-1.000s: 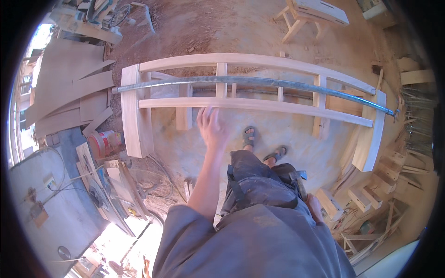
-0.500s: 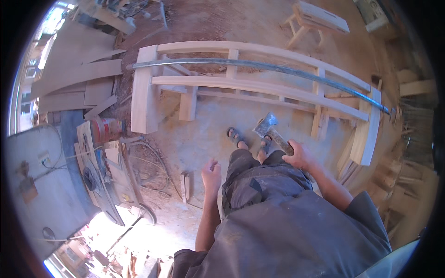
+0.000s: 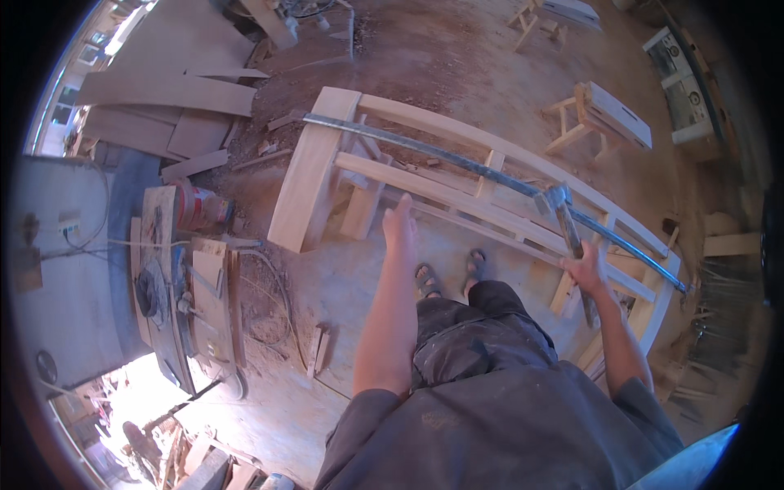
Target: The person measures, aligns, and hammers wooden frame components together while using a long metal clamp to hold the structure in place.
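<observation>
In my right hand (image 3: 586,271) is a hatchet (image 3: 567,222), my fingers closed round its wooden handle. Its metal head is raised at a long metal bar clamp (image 3: 445,155); whether the two touch I cannot tell. The clamp lies lengthwise across a pale wooden frame (image 3: 310,175) with thick end posts, long rails and short uprights. My left hand (image 3: 399,222) reaches forward near the frame's lower rail, holding nothing, its fingers stretched out.
Wooden sawhorses (image 3: 600,122) stand at the far right. Brown boards (image 3: 163,94) are piled at the far left. On the left are a grey machine table (image 3: 69,269), a red bucket (image 3: 192,208) and a cable (image 3: 286,302) on the floor. A small wood offcut (image 3: 318,349) stands nearby.
My right hand has carried the hatchet forward and right, up to the clamp. My left hand has reached forward towards the frame. The view has turned, and the frame now appears closer and more slanted.
</observation>
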{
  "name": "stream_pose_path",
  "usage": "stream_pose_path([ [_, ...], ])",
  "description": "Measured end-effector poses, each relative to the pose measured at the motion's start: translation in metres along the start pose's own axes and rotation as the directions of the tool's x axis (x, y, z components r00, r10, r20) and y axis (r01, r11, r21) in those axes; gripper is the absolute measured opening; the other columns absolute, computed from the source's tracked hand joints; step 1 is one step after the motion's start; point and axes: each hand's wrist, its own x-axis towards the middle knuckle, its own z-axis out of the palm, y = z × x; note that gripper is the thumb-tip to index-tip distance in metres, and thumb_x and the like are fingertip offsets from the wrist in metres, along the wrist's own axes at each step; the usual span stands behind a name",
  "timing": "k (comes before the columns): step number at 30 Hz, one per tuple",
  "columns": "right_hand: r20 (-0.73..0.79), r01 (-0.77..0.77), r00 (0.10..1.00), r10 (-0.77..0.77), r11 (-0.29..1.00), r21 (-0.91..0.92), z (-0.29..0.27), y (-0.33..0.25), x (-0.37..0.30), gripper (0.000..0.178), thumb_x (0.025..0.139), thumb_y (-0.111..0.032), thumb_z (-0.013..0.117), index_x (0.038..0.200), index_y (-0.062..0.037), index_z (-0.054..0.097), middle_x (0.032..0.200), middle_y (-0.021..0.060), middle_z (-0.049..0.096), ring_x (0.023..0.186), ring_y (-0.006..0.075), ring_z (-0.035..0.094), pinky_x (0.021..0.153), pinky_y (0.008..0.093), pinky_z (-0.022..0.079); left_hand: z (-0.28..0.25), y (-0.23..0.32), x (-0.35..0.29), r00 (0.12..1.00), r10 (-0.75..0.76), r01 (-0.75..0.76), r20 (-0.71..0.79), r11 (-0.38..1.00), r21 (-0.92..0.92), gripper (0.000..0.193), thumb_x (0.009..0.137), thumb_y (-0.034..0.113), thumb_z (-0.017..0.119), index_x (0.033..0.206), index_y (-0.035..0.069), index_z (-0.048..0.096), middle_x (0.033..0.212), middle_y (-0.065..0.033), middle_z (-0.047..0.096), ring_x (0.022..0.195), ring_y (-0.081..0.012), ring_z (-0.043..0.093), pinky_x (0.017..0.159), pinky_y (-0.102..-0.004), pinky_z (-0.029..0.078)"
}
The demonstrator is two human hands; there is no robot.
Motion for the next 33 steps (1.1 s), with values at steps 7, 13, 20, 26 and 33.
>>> stream_pose_path([
  [7,0.086,0.006,0.996,0.013,0.977,-0.215,-0.059,-0.040,0.140,0.049,0.073,-0.015,0.070,0.116,0.0054,0.061,0.063,0.0073,0.060,0.049,0.0158,0.057,0.047,0.0323,0.047,0.093,0.015,0.069,0.930,0.124,-0.109,-0.347,0.992,0.064,0.066,0.086,0.027,0.066,0.129,-0.014,0.037,0.117,-0.0287,0.055,0.105,-0.0308,0.058,0.089,-0.0445,0.048],
  [13,0.081,0.017,0.997,0.010,0.943,-0.332,-0.120,-0.075,0.302,0.043,0.070,-0.010,0.063,0.109,0.0060,0.066,0.068,0.0178,0.066,0.050,0.0233,0.062,0.045,0.0386,0.049,0.135,0.013,0.075,0.665,0.252,0.196,-0.703,0.849,0.490,0.059,0.090,0.030,0.055,0.130,-0.008,0.034,0.117,-0.0343,0.056,0.105,-0.0444,0.060,0.090,-0.0509,0.049],
  [20,0.461,0.229,0.881,0.106,0.757,-0.612,-0.055,-0.096,0.347,0.041,0.069,-0.003,0.055,0.107,0.0100,0.060,0.074,0.0213,0.067,0.054,0.0274,0.065,0.045,0.0400,0.049,0.169,0.028,0.067,0.631,0.219,0.195,-0.744,0.884,0.426,0.059,0.090,0.029,0.056,0.133,-0.006,0.034,0.118,-0.0307,0.057,0.103,-0.0436,0.061,0.089,-0.0515,0.050],
  [26,0.486,0.362,0.872,-0.047,0.730,-0.579,-0.053,-0.111,0.380,0.044,0.067,-0.002,0.053,0.109,0.0113,0.059,0.082,0.0236,0.068,0.060,0.0321,0.067,0.053,0.0413,0.052,0.159,0.022,0.078,0.630,0.213,0.238,-0.747,0.863,0.446,0.062,0.091,0.029,0.056,0.136,-0.005,0.031,0.121,-0.0305,0.057,0.105,-0.0425,0.061,0.093,-0.0496,0.051],
  [33,0.660,0.421,0.738,0.140,0.669,-0.613,-0.055,-0.072,0.360,0.046,0.069,-0.006,0.055,0.114,0.0044,0.061,0.091,0.0253,0.069,0.077,0.0343,0.069,0.060,0.0452,0.053,0.118,-0.014,0.101,0.666,0.329,0.101,-0.670,0.850,0.518,0.066,0.090,0.029,0.061,0.138,-0.004,0.030,0.121,-0.0296,0.058,0.107,-0.0417,0.061,0.093,-0.0479,0.050],
])
